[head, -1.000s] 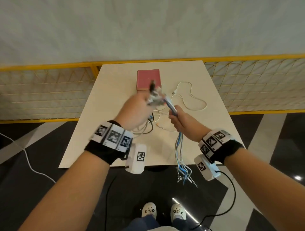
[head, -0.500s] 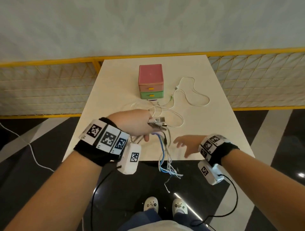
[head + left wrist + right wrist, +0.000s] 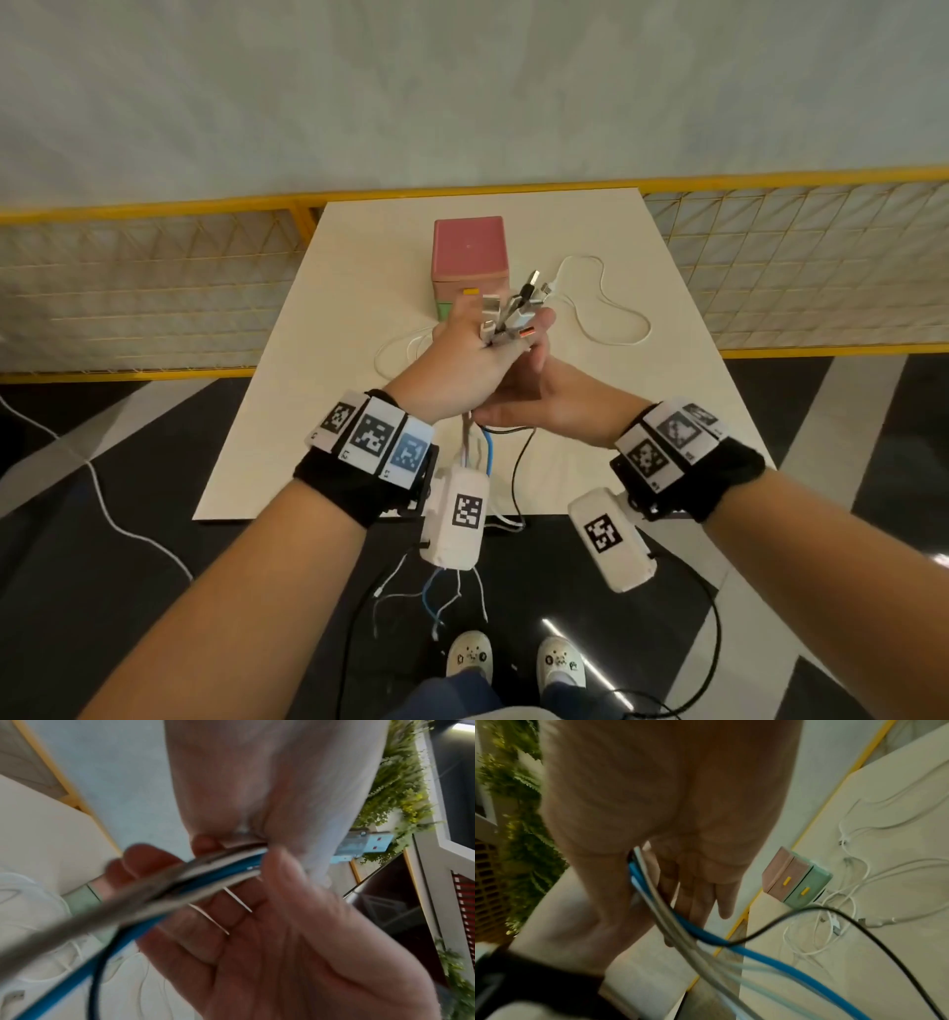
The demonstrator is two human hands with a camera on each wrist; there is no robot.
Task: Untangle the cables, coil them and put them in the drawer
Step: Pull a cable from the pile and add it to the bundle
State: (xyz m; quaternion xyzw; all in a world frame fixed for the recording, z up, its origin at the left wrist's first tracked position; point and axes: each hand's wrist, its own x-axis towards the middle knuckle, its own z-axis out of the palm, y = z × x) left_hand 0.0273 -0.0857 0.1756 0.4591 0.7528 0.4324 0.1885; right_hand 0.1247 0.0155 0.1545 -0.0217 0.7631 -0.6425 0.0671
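Note:
My left hand (image 3: 462, 360) grips a bundle of cables (image 3: 513, 313) above the table, with the USB plugs sticking up past its fingers. Blue, white and black tails (image 3: 485, 452) hang from the fist over the table's near edge. My right hand (image 3: 544, 390) lies against the bundle from the right, palm (image 3: 270, 923) and straight fingers touching the cables (image 3: 205, 870). One plug (image 3: 365, 843) pokes out beyond the left hand. The pink and green drawer box (image 3: 468, 246) stands behind the hands with both drawers (image 3: 795, 882) shut.
Loose white cables (image 3: 606, 308) lie on the white table (image 3: 359, 257) right of the box, and more (image 3: 395, 349) to its left. A yellow mesh fence (image 3: 154, 288) runs behind the table. A white cord (image 3: 102, 488) crosses the dark floor at left.
My left hand has lifted the bundle from near the table's front edge up towards the box. My right hand left the tabletop and came up against the bundle.

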